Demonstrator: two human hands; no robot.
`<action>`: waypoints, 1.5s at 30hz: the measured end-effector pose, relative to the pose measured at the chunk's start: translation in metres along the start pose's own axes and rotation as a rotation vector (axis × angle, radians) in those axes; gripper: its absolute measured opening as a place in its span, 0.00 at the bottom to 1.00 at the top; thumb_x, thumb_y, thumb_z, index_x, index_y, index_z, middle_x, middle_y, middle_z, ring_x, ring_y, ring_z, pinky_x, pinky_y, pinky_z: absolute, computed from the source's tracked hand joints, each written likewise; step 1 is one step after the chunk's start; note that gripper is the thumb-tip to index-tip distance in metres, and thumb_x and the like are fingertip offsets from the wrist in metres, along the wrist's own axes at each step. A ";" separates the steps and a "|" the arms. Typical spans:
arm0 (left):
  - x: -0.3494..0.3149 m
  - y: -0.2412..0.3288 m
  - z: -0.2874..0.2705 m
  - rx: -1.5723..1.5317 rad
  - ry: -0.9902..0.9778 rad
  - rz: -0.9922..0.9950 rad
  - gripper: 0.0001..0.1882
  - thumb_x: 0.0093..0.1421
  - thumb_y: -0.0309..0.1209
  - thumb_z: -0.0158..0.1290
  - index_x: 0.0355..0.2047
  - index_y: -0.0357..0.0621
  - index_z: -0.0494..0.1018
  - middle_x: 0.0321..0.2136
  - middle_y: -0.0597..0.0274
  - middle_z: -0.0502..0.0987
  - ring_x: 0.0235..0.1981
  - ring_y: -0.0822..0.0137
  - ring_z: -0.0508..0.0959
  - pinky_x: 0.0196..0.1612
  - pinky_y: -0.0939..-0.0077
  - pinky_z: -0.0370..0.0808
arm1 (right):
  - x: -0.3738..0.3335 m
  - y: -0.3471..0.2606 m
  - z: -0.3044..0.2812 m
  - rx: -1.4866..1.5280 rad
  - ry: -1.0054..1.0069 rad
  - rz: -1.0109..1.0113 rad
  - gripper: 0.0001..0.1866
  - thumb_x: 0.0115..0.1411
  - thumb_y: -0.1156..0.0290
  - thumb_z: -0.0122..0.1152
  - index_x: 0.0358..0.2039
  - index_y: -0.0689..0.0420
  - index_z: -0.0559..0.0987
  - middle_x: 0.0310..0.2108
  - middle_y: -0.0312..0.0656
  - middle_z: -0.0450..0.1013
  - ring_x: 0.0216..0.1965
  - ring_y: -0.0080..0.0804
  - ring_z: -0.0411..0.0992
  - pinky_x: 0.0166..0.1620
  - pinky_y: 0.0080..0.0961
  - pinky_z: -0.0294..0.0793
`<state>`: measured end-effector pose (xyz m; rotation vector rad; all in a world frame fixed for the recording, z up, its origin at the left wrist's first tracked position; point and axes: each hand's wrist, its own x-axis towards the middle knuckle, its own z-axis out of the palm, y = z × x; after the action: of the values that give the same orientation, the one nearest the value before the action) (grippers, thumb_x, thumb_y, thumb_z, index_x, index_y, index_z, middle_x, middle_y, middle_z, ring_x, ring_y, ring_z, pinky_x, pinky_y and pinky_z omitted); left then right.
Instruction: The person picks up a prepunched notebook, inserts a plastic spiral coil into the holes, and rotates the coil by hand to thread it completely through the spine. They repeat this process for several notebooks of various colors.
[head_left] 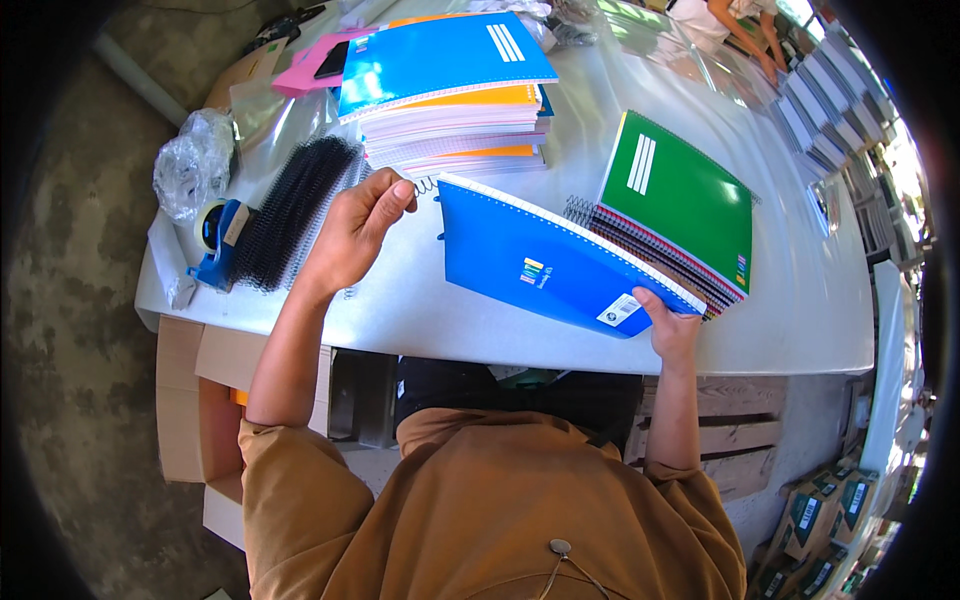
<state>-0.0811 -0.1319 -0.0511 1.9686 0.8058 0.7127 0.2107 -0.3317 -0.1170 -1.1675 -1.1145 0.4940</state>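
Note:
My right hand (pixel 673 328) grips a blue notebook (pixel 500 255) by its right end, thumb on the cover. The notebook is tilted above the table, its punched edge facing away from me. At its left corner a wire coil (pixel 426 187) pokes out, and the closed fingers of my left hand (pixel 362 222) pinch the coil's end. To the right lies a stack of bound notebooks with a green cover (pixel 685 195) on top. Behind my hands stands a pile of unbound notebooks under a blue cover (pixel 450 62). Beside my left hand lies a bundle of black coils (pixel 295 215).
A blue tape dispenser (pixel 218 243) and crumpled clear plastic (pixel 193 163) sit at the white table's (pixel 800 310) left end. A phone (pixel 332 60) rests on pink material. An open cardboard box (pixel 180 400) stands below left. Another person (pixel 745 30) works at the far right, near stacked books (pixel 832 105).

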 end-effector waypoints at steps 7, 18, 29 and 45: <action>0.000 0.008 0.000 0.130 0.019 0.017 0.16 0.62 0.40 0.48 0.28 0.37 0.69 0.21 0.66 0.69 0.24 0.76 0.65 0.29 0.82 0.64 | -0.001 -0.009 -0.002 -0.059 -0.051 0.011 0.13 0.51 0.78 0.63 0.39 0.64 0.78 0.32 0.42 0.77 0.30 0.23 0.73 0.38 0.17 0.71; 0.015 0.053 -0.008 0.300 -0.102 0.270 0.10 0.50 0.24 0.58 0.34 0.39 0.73 0.40 0.63 0.73 0.32 0.69 0.73 0.37 0.73 0.69 | -0.006 0.001 -0.012 -0.068 -0.054 -0.034 0.12 0.49 0.77 0.65 0.36 0.64 0.79 0.29 0.43 0.77 0.30 0.23 0.73 0.36 0.17 0.71; 0.027 0.067 -0.007 0.770 -0.276 0.309 0.14 0.48 0.27 0.59 0.36 0.39 0.73 0.34 0.54 0.75 0.41 0.56 0.73 0.46 0.67 0.68 | -0.016 -0.004 -0.002 0.069 0.018 0.042 0.12 0.48 0.79 0.65 0.36 0.64 0.79 0.30 0.39 0.76 0.30 0.21 0.72 0.36 0.17 0.71; 0.038 0.091 -0.010 0.938 -0.419 0.309 0.14 0.49 0.26 0.58 0.36 0.39 0.70 0.35 0.55 0.74 0.39 0.56 0.73 0.41 0.65 0.70 | -0.013 -0.009 -0.010 -0.276 -0.200 -0.101 0.13 0.52 0.77 0.60 0.40 0.63 0.78 0.37 0.45 0.77 0.32 0.27 0.76 0.36 0.17 0.72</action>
<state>-0.0409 -0.1359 0.0396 2.9934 0.6209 0.0231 0.2122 -0.3501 -0.1139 -1.3133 -1.4416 0.3928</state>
